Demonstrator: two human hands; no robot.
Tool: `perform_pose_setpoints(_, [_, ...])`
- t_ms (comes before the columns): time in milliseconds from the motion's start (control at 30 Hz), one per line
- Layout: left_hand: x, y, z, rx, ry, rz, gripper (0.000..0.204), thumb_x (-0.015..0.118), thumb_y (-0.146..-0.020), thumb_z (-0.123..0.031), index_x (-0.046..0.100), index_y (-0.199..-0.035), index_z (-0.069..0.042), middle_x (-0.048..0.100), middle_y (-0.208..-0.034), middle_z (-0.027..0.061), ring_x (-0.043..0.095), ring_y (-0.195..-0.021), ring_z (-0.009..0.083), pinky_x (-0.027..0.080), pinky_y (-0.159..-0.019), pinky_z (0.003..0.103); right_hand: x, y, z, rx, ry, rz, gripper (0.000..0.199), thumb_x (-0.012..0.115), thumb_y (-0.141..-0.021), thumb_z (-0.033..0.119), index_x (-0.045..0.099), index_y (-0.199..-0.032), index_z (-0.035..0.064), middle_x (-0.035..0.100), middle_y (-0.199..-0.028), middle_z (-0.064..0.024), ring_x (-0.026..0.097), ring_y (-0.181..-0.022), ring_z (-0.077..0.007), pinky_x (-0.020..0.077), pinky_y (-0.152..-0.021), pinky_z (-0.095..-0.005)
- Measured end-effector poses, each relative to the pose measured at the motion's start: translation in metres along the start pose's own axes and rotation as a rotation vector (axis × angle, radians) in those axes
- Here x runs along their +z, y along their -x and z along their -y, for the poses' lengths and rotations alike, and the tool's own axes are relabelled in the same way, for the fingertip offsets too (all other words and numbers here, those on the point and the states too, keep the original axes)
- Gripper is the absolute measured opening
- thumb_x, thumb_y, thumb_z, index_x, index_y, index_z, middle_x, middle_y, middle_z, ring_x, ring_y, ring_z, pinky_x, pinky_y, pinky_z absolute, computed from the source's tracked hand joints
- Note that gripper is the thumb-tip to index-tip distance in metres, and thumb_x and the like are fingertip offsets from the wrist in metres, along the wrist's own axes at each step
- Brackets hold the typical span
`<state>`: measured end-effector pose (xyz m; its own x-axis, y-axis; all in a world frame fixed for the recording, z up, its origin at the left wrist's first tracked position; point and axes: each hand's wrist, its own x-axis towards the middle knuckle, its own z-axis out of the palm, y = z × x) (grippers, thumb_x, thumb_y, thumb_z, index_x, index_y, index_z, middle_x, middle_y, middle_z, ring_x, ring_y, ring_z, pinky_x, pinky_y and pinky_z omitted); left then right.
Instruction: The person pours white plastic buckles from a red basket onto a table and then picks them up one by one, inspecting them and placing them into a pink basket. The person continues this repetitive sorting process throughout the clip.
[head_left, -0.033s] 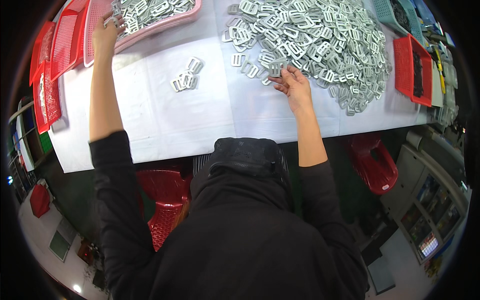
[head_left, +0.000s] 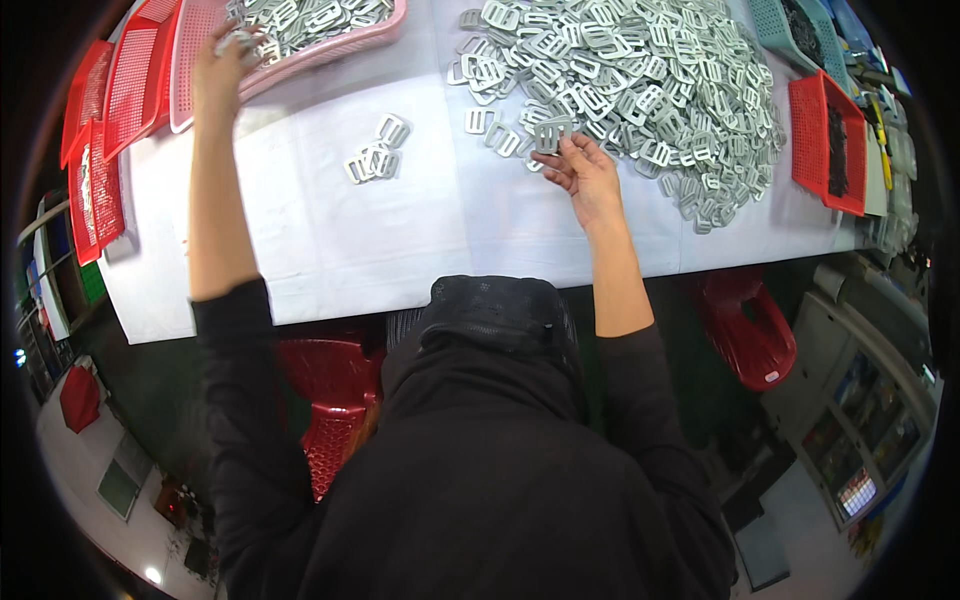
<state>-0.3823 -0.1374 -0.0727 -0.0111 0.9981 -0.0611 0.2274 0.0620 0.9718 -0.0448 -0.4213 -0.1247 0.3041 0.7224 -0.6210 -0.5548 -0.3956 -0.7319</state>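
Grey metal slide buckles with slots cover much of this white-covered table [head_left: 280,240]. My right hand [head_left: 590,180] is closed on a buckle [head_left: 549,136], pinched between thumb and fingers at the near left edge of a large buckle pile [head_left: 640,90]. At the far left, my left hand [head_left: 218,80] is at the near left part of a pink basket [head_left: 330,62] holding many more buckles. Motion smears its fingers; a grey buckle shows by them, but whether they grip it is unclear. Several loose buckles [head_left: 375,160] lie between the basket and the pile.
Red baskets [head_left: 140,75] stand along the left edge. On the right are another red basket [head_left: 812,140] with dark contents and a teal basket [head_left: 775,30]. Red plastic chairs [head_left: 330,370] sit below the table's near edge, and a grey cabinet [head_left: 810,345] stands at right.
My left hand has shifted slightly right and toward me, and is more blurred. My right hand, still with its buckle, has moved only a little left.
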Motion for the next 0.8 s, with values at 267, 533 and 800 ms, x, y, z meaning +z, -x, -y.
perform_pose_setpoints(267, [0.132, 0.200, 0.032, -0.616, 0.883, 0.294, 0.045, 0.040, -0.096, -0.021, 0.026, -0.135, -0.005, 0.051, -0.115, 0.0157, 0.051, -0.108, 0.0276, 0.046, -0.090, 0.043, 0.097, 0.017, -0.037, 0.226, -0.414, -0.013, 0.018, 0.063, -0.085, 0.023, 0.057, -0.095, 0.0101, 0.056, -0.078, 0.0033, 0.048, -0.065, -0.0078, 0.0362, -0.055, -0.0222])
perform_pose_setpoints(533, [0.135, 0.222, 0.057, -0.581, 0.851, 0.227, 0.053, 0.052, -0.089, -0.009, 0.025, -0.134, -0.004, 0.049, -0.117, 0.0183, 0.050, -0.112, 0.0315, 0.047, -0.092, 0.042, 0.082, 0.026, -0.054, -0.060, 0.395, -0.038, 0.026, 0.064, -0.081, 0.017, 0.060, -0.103, 0.0035, 0.059, -0.087, -0.0025, 0.057, -0.071, -0.0116, 0.0435, -0.058, -0.0253])
perform_pose_setpoints(800, [0.119, 0.209, 0.066, -0.821, 0.806, 0.480, 0.046, 0.042, -0.077, 0.002, 0.032, -0.122, 0.003, 0.053, -0.110, 0.0202, 0.051, -0.109, 0.0378, 0.047, -0.091, 0.050, -0.005, -0.035, -0.028, -1.012, 1.383, -0.249, 0.023, 0.067, -0.072, 0.013, 0.063, -0.095, 0.0108, 0.056, -0.089, -0.0053, 0.055, -0.084, -0.0232, 0.0479, -0.067, -0.0328])
